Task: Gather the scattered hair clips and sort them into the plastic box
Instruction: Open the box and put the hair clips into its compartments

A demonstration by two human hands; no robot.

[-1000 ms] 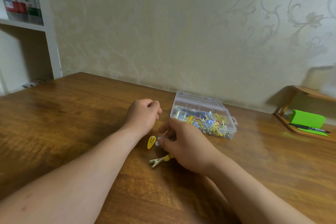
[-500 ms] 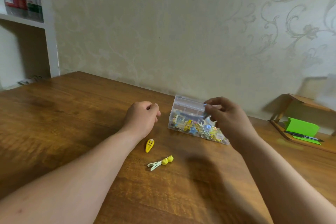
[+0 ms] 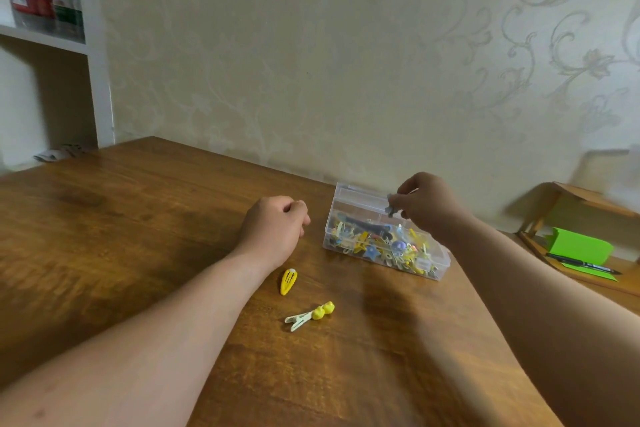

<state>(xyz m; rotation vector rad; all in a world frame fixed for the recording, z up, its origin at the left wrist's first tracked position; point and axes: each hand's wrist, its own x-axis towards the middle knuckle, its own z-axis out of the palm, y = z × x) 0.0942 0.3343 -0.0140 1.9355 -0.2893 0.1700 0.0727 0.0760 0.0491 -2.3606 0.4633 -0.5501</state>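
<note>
A clear plastic box point(image 3: 440, 262) full of several colourful hair clips sits on the wooden table point(image 3: 104, 225) near the wall. My right hand point(image 3: 427, 204) hovers over the box and pinches a small grey-blue clip point(image 3: 390, 208) between fingertips. My left hand point(image 3: 275, 227) rests on the table left of the box, fingers curled into a loose fist, holding nothing visible. Two clips lie on the table in front of it: a flat yellow snap clip point(image 3: 288, 281) and a pale clip with yellow ducks point(image 3: 310, 316).
A wooden stand point(image 3: 575, 204) with green paper point(image 3: 578, 246) and a black pen point(image 3: 581, 264) is at the right edge of the table. A white shelf point(image 3: 93, 45) with items stands at the left by the patterned wall.
My right hand lifted from the clips on the table, carrying a small clip, and moved up and right over the box. The left hand stayed put.
</note>
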